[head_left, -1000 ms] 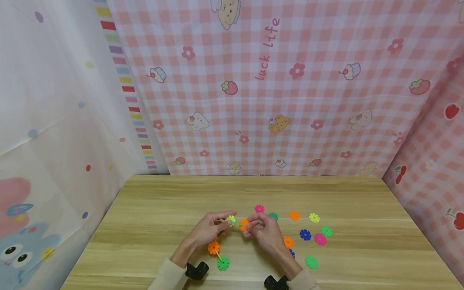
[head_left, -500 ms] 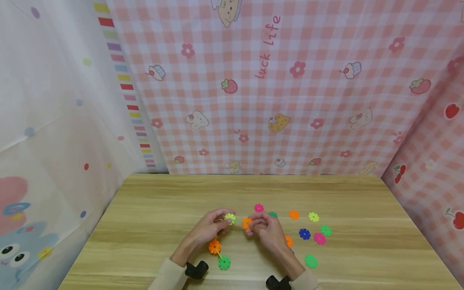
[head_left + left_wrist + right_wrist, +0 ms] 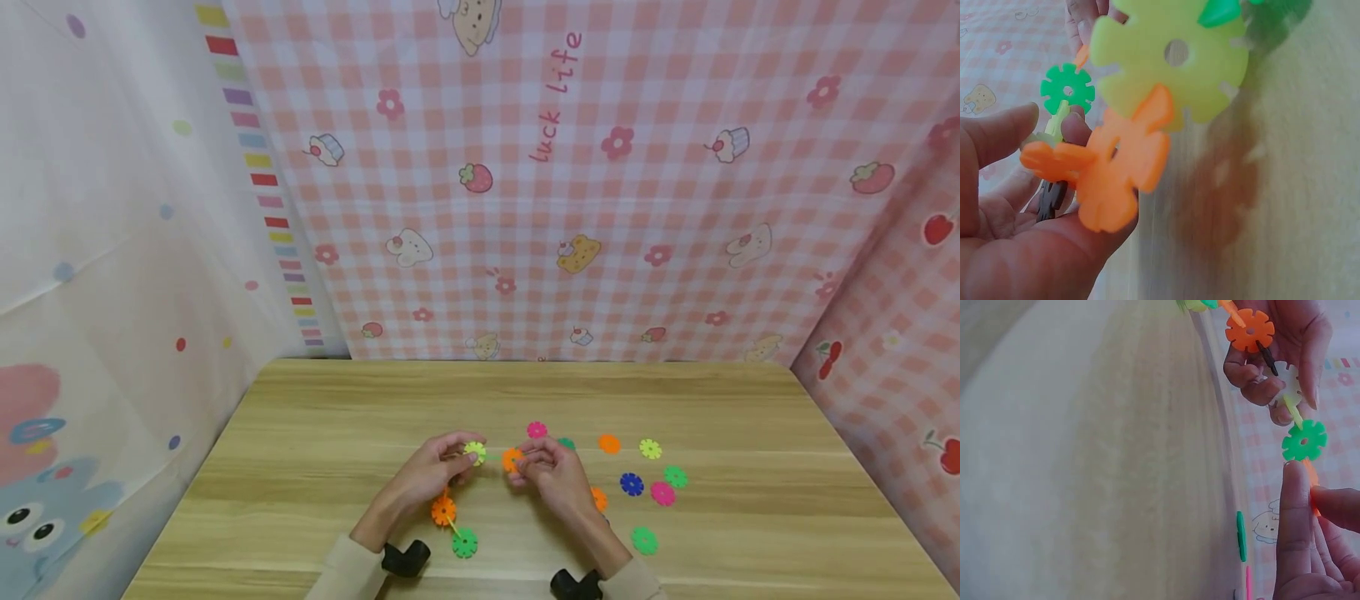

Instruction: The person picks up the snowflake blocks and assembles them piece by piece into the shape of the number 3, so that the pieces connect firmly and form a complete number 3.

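A chain of interlocked notched plastic discs spans both hands. My left hand [image 3: 426,478] holds it, its thumb on a pale yellow disc [image 3: 476,452]. From this hand the chain trails toward the table's front through an orange disc [image 3: 443,511] to a green disc [image 3: 464,543]. The left wrist view shows a dark disc [image 3: 1052,199] against the fingers and a yellow-green disc [image 3: 1116,62] close to the camera. My right hand [image 3: 551,473] pinches an orange disc [image 3: 1312,478] between thumb and fingers. That disc is slotted into a green disc [image 3: 1305,441], seen nearly edge-on from the head.
Loose discs lie on the wooden table [image 3: 300,483] around and right of my right hand, among them a blue disc [image 3: 632,484], a pink disc [image 3: 663,493] and a green disc [image 3: 644,541]. Behind the table hangs a checked curtain [image 3: 487,217].
My right hand has moved slightly to the right and away from me with its orange disc. The left hand has barely shifted and keeps its hold on the chain.
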